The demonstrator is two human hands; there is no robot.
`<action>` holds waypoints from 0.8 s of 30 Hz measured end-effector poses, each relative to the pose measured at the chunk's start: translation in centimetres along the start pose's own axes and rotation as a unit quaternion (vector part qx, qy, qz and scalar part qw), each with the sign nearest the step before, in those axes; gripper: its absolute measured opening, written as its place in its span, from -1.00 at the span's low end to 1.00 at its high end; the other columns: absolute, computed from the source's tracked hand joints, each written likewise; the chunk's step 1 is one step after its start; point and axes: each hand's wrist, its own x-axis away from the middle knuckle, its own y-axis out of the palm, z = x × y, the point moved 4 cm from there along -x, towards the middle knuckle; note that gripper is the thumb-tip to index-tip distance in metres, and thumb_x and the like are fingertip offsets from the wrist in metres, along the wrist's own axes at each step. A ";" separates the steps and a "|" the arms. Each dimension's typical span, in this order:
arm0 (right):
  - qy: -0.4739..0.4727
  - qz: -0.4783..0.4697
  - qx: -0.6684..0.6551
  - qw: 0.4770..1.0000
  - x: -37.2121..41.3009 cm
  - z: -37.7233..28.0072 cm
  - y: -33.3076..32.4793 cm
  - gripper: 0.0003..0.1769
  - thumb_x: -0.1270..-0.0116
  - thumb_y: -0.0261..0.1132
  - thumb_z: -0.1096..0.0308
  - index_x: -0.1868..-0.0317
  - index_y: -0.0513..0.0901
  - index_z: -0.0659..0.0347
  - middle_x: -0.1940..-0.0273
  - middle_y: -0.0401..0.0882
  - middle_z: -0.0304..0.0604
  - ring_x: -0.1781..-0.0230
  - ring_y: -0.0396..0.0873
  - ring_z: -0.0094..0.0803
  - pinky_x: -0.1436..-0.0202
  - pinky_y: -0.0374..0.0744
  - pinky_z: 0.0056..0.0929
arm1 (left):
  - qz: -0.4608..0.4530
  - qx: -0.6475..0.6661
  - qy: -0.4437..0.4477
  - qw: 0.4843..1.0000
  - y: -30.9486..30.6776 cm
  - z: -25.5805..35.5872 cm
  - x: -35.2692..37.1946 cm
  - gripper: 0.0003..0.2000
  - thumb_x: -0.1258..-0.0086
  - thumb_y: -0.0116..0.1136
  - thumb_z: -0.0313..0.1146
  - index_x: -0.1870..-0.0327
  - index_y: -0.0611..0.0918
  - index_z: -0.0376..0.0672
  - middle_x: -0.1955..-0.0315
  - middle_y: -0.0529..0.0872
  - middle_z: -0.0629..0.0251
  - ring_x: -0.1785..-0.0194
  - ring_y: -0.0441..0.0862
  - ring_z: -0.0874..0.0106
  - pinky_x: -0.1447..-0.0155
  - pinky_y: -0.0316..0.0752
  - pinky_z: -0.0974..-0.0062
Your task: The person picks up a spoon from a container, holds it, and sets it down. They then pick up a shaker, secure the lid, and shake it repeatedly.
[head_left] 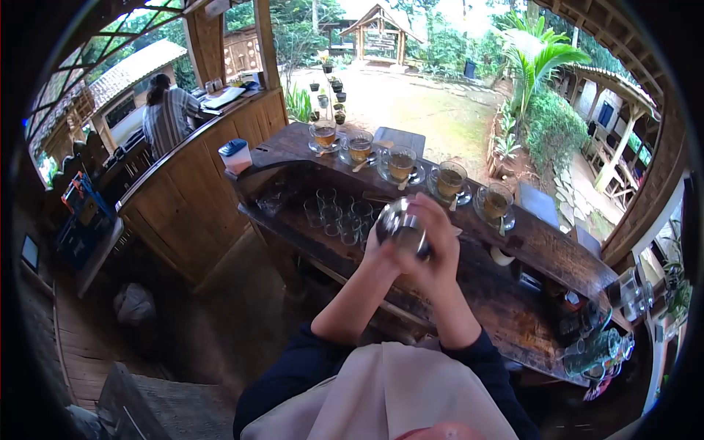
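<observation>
Looks like an open-air café or drinks bar under a timber roof [623,37]. Shown by the dark wooden worktop [524,308], with five filled glass cups [401,162] on saucers [419,177] lined along its far side and clear glasses [334,220] clustered on its lower level. Left of the worktop, a curved wood-panelled bar [198,191]; beyond the worktop, seats [537,204] and a garden [440,110] with a gazebo [378,37].

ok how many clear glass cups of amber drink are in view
5, in one row on the dark brown wooden ledge: leftmost cup, second cup, middle cup, fourth cup, rightmost cup; none looks hidden.
</observation>
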 end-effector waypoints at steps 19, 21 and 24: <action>-0.322 -0.149 -0.009 0.935 0.8 -6.0 -2.2 -0.55 0.10 0.51 0.02 0.13 0.60 -0.25 0.04 0.51 -0.41 -0.14 0.42 -0.16 -0.15 0.33 0.14 | -0.016 -0.176 0.046 0.983 10.3 -2.8 3.5 -0.44 -0.34 -0.04 0.11 -0.22 0.32 -0.09 -0.02 0.51 -0.12 0.02 0.59 0.11 0.05 0.60 0.16; -0.424 0.180 -0.160 0.873 2.7 -6.1 -2.3 -0.52 0.12 0.51 -0.06 0.12 0.57 -0.42 0.06 0.47 -0.60 -0.13 0.41 -0.24 -0.14 0.33 0.10 | -0.200 -0.301 0.121 0.924 10.4 -3.1 2.2 -0.43 -0.33 -0.01 0.10 -0.26 0.24 0.00 0.01 0.50 -0.15 0.02 0.58 0.05 0.10 0.62 0.13; -0.189 -0.070 -0.058 0.978 0.9 -0.9 -1.6 -0.36 0.10 0.40 0.22 -0.08 0.50 0.16 -0.19 0.36 0.05 -0.21 0.33 0.07 -0.25 0.27 0.08 | -0.038 -0.149 -0.028 0.988 4.1 -0.4 0.4 -0.58 -0.40 -0.10 0.00 -0.11 0.39 -0.08 0.08 0.56 -0.06 0.02 0.59 0.12 0.03 0.59 0.18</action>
